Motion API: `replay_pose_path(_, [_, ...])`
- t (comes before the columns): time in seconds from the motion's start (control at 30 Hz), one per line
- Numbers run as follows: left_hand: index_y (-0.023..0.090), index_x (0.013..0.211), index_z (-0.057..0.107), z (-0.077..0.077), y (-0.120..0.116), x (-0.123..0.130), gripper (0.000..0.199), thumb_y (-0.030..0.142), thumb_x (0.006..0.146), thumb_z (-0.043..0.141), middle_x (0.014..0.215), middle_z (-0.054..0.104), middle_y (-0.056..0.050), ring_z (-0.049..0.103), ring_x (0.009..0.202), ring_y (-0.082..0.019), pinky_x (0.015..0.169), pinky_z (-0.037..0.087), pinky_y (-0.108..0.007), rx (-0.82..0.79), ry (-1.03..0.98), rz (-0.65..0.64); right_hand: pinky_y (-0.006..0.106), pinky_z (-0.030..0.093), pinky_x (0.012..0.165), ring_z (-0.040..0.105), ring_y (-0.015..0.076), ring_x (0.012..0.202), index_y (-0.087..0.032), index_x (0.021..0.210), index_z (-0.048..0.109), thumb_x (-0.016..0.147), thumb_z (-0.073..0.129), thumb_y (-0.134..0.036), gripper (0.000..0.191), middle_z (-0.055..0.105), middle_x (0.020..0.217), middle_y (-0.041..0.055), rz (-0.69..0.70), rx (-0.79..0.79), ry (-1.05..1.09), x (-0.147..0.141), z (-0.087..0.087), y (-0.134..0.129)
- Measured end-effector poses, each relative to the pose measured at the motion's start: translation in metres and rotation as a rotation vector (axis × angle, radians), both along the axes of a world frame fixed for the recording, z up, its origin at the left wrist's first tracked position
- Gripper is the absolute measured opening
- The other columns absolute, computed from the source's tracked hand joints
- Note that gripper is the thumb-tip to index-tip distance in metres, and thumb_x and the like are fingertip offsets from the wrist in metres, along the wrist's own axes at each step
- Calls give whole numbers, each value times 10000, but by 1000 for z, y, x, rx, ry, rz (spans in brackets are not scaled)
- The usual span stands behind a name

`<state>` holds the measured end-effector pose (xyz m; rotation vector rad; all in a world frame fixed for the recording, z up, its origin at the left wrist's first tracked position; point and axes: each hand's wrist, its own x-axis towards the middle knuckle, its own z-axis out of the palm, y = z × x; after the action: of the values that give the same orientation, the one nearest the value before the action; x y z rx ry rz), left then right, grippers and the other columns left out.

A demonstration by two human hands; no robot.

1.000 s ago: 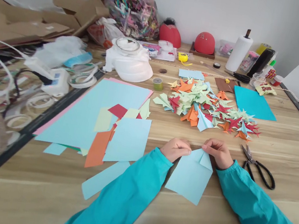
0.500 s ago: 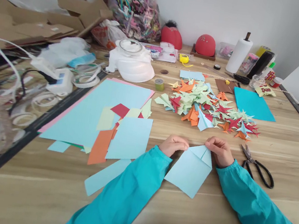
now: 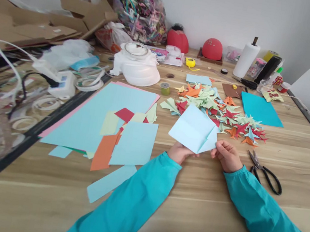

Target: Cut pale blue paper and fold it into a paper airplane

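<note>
A light blue sheet of paper [image 3: 192, 129], creased and folded at its right end, is raised off the table in front of me. My left hand [image 3: 181, 152] is closed on its lower edge from beneath, with most of the fingers hidden behind the paper. At the pointed right corner, my right hand [image 3: 227, 155] pinches the paper between thumb and fingers. Behind the sheet lies a pile of folded paper pieces [image 3: 241, 127] in green, orange, red and blue. Black-handled scissors [image 3: 265, 172] rest just right of my right hand.
On the left lie large light blue sheets [image 3: 83, 120], a square blue sheet [image 3: 135, 144], an orange piece [image 3: 104, 151] and a blue strip [image 3: 110, 183]. A turquoise sheet [image 3: 262, 109] lies at the back right. Cables, a power adapter [image 3: 66, 85] and ribbons crowd the far left.
The blue paper has been lifted and turned, so its folded end now points right instead of away from me. My left hand has moved underneath it; my right hand still pinches the folded end.
</note>
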<state>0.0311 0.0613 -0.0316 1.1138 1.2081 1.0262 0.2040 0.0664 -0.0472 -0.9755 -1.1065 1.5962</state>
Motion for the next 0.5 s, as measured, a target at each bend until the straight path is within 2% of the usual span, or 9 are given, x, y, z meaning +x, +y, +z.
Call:
replay_pose_path(0.1, [135, 813, 672, -6, -6, 3, 318, 216, 517, 752, 796, 684, -76, 624, 835, -254, 785, 493, -372, 143, -187, -215, 228, 422, 546, 566, 99, 532, -181, 734, 570, 721, 628, -431, 256, 638, 592, -9, 39, 45, -66, -5, 1, -5])
replay_pose_path(0.13, [147, 830, 668, -8, -8, 4, 343, 242, 514, 763, 841, 681, -78, 612, 888, -265, 843, 469, -402, 175, -190, -219, 229, 426, 551, 570, 100, 539, -180, 736, 573, 732, 618, -425, 249, 638, 593, -9, 40, 69, -99, -7, 1, -8])
replay_pose_path(0.2, [159, 814, 660, -11, -10, 7, 323, 307, 542, 752, 856, 673, -77, 595, 932, -269, 891, 442, -431, 183, -145, -91, 233, 430, 546, 567, 102, 532, -180, 726, 569, 742, 606, -420, 244, 634, 583, -10, 34, 111, -150, -12, 3, -12])
replay_pose_path(0.27, [163, 816, 646, -15, -11, 9, 310, 346, 579, 726, 844, 668, -71, 592, 931, -256, 879, 449, -434, 144, -149, 90, 242, 441, 550, 567, 106, 530, -179, 721, 563, 749, 596, -421, 246, 638, 588, -5, 65, 128, -182, -16, 5, -16])
replay_pose_path(0.33, [159, 787, 633, -18, -10, 12, 297, 366, 591, 714, 771, 662, -58, 601, 880, -240, 822, 480, -414, 88, -171, 188, 252, 455, 567, 570, 110, 542, -178, 721, 560, 756, 585, -419, 245, 644, 605, 2, 107, 130, -205, -19, 7, -19])
replay_pose_path(0.43, [152, 703, 614, -19, -8, 13, 288, 367, 551, 733, 655, 633, -31, 604, 735, -202, 669, 512, -342, 43, -179, 211, 257, 463, 584, 565, 110, 558, -174, 693, 555, 765, 574, -409, 246, 642, 616, 7, 134, 148, -232, -20, 8, -20])
replay_pose_path(0.5, [147, 680, 606, -18, -8, 13, 305, 372, 524, 741, 624, 617, -19, 570, 601, -161, 539, 489, -295, 18, -183, 210, 257, 464, 587, 561, 110, 560, -171, 673, 549, 766, 575, -392, 241, 635, 609, 7, 145, 165, -245, -19, 8, -20])
